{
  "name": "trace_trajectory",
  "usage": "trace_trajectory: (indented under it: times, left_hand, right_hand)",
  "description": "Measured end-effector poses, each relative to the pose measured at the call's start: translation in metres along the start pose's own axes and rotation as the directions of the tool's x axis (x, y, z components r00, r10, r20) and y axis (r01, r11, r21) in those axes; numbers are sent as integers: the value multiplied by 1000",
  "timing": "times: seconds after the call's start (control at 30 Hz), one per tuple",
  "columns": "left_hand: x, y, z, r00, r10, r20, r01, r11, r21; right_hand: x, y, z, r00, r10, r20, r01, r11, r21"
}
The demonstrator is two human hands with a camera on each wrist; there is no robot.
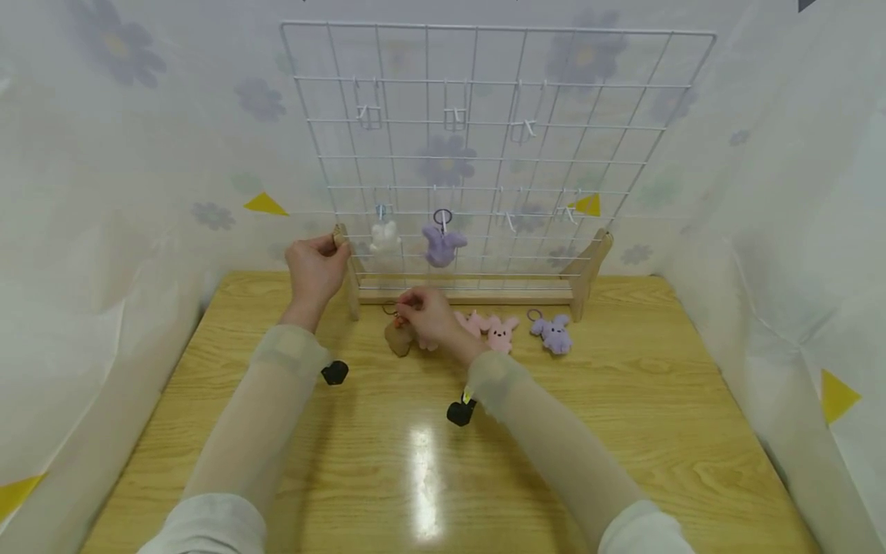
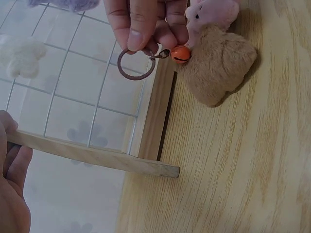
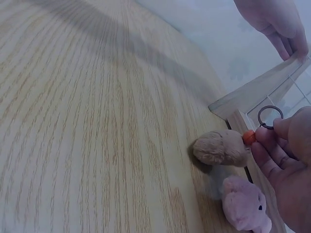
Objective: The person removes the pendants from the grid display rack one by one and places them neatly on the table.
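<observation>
My right hand (image 1: 434, 317) pinches the metal ring (image 2: 136, 77) of a brown plush keychain (image 2: 219, 65) between thumb and fingertips. An orange bell (image 2: 180, 54) links the ring to the furry brown body, which hangs low by the tabletop, its face out of sight. With my left hand (image 1: 318, 268) I grip the top of the left wooden upright (image 2: 92, 156) of a white wire grid rack. A pink plush (image 3: 244, 204) lies right beside the brown one, partly covered by my right hand in the head view.
A white plush (image 1: 384, 238) and a purple plush (image 1: 443, 248) hang from lower hooks on the grid. Bare hooks (image 1: 528, 128) line the upper row. On the table (image 1: 623, 431) lie another pink plush (image 1: 500, 335) and a purple plush (image 1: 556, 336), near the rack's wooden base (image 1: 512, 295).
</observation>
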State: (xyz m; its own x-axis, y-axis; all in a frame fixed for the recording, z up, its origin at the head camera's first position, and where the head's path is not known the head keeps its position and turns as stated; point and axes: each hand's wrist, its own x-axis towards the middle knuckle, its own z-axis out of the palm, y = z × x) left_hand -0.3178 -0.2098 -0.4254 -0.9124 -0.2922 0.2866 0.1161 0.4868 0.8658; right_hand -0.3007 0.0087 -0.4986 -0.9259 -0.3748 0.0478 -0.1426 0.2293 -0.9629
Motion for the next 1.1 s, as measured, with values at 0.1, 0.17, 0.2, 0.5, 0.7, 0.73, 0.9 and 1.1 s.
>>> trace_trajectory:
  times: [0.1, 0.17, 0.2, 0.5, 0.7, 0.73, 0.9, 1.1]
  left_hand:
    - [0, 0, 0, 1000, 6, -1, -6, 1000, -1]
    - [0, 1, 0, 1000, 6, -1, -6, 1000, -2]
    - [0, 1, 0, 1000, 4, -1, -4, 1000, -5]
    - [-1, 2, 0, 1000, -6, -3, 6, 1000, 1]
    - [-2, 0, 0, 1000, -12, -4, 12, 1000, -19]
    - [-2, 0, 0, 1000, -13, -4, 13, 1000, -21]
    - [-1, -2, 0, 1000, -21, 1, 21, 999, -26]
    - [-1, -1, 0, 1000, -11, -2, 11, 1000, -18]
  right_hand:
    - [1, 2, 1, 1000, 10, -16, -10, 1000, 5]
    - [1, 4, 0, 1000, 10, -24, -10, 1000, 2]
    - [1, 4, -1, 1000, 7, -28, -7, 1000, -2]
    - [-4, -3, -8, 999, -1, -43, 3, 999, 40]
    - [-11, -22, -15, 997, -1, -81, 9, 995, 100]
    - [-12, -27, -17, 995, 2, -95, 8, 994, 105]
    - [-14, -46, -32, 982, -27, -187, 50, 992, 117]
    - [-11, -54, -55, 966, -56, -251, 105, 977, 184]
